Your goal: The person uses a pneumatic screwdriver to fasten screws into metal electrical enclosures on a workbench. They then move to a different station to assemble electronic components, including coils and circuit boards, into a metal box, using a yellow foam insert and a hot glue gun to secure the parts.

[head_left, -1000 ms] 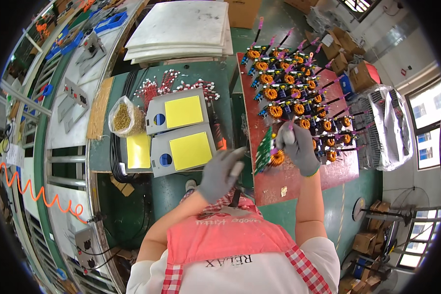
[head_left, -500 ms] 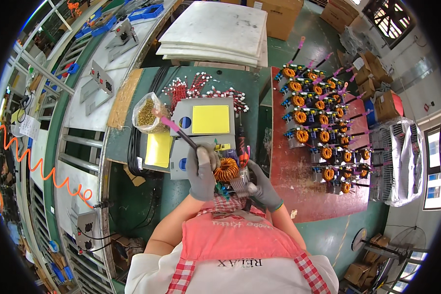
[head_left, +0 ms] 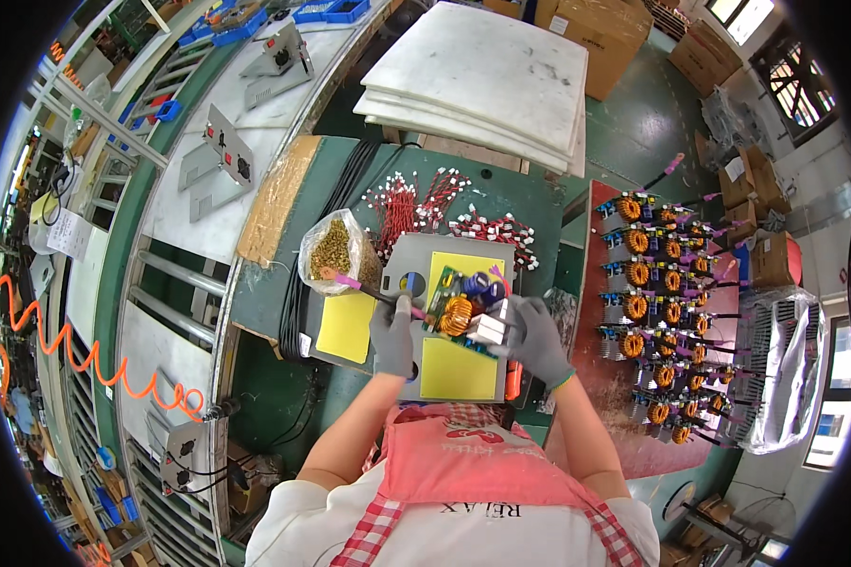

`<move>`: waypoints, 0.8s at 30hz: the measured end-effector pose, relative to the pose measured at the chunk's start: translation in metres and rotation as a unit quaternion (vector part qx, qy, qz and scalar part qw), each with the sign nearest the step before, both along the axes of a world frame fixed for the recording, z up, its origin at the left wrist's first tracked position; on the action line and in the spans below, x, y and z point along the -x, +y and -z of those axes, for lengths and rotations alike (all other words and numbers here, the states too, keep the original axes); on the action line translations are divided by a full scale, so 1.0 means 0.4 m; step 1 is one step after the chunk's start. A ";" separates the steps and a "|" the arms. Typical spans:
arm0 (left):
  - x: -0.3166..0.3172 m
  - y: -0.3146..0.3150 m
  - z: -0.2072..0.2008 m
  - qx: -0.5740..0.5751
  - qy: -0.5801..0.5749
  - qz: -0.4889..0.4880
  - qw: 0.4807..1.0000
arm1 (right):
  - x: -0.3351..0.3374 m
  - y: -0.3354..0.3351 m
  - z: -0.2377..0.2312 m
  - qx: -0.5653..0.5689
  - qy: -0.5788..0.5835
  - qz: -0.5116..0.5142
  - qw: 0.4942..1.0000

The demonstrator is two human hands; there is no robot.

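Both of my hands wear grey gloves. A green circuit board (head_left: 441, 304) with a copper-wound coil (head_left: 456, 317), dark blue capacitors (head_left: 482, 286) and white blocks (head_left: 488, 327) is held between them. My left hand (head_left: 392, 338), fingers closed, grips it at the left, where a black cable (head_left: 376, 295) with a pink sleeve and a ring lug sticks out. At the right edge my right hand (head_left: 537, 342) is closed on the board beside the white blocks. Below the board lie grey metal plates (head_left: 409, 253) bearing yellow sheets (head_left: 459, 370). Partly under my right hand is a red-orange tool handle (head_left: 513, 380).
An open plastic bag of brass-coloured small parts (head_left: 333, 251) stands left of the plates. Behind are red wires with white connectors (head_left: 432, 203). Similar boards (head_left: 637, 274) fill a red table at right; white slabs (head_left: 482, 71) are stacked beyond. A roller conveyor (head_left: 182, 274) runs along the left.
The board has gone from tilted near my apron to flatter above the grey plates, its parts facing up. The cable's lug end has dropped lower. My head view has shifted.
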State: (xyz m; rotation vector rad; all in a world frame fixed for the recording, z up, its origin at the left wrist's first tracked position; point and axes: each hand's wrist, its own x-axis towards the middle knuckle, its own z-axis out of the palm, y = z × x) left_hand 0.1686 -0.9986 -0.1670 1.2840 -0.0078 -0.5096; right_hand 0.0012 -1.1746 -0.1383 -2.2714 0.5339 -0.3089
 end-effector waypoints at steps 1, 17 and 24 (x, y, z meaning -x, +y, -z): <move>-0.026 0.010 0.050 -0.016 0.040 0.021 0.999 | -0.032 -0.020 -0.011 0.037 0.023 -0.005 0.999; -0.156 0.025 0.133 -0.287 0.186 0.312 0.886 | -0.157 -0.115 0.122 0.065 0.159 -0.050 0.984; -0.178 -0.132 0.162 -0.392 -0.230 0.247 0.856 | -0.086 -0.047 0.189 -0.103 0.019 0.180 0.978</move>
